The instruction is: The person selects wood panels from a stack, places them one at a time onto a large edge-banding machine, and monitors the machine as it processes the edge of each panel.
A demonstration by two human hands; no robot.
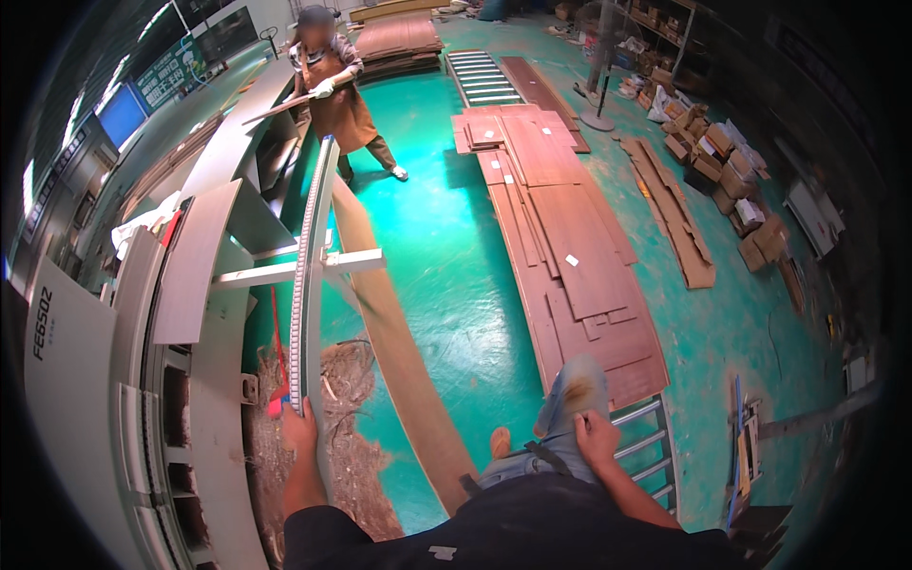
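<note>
My left hand (300, 429) is at the near end of a long rail lined with small white rollers (306, 285), its fingers curled on the rail's edge. Just beyond that hand a small red and blue piece (278, 403) shows beside the rail. My right hand (597, 438) hangs by my knee with its fingers curled in, and I see nothing in it. A brown panel (195, 271) lies on the machine to the left. Across the machine a person in a brown apron (336, 100) holds a narrow board (277, 109) in gloved hands.
Stacked reddish-brown panels (579, 247) lie on a roller conveyor (644, 439) to my right. A tan belt strip (394, 328) runs along the green floor beside the rail. Wood dust (351, 389) lies under the rail. Cardboard boxes (731, 171) are piled at the far right.
</note>
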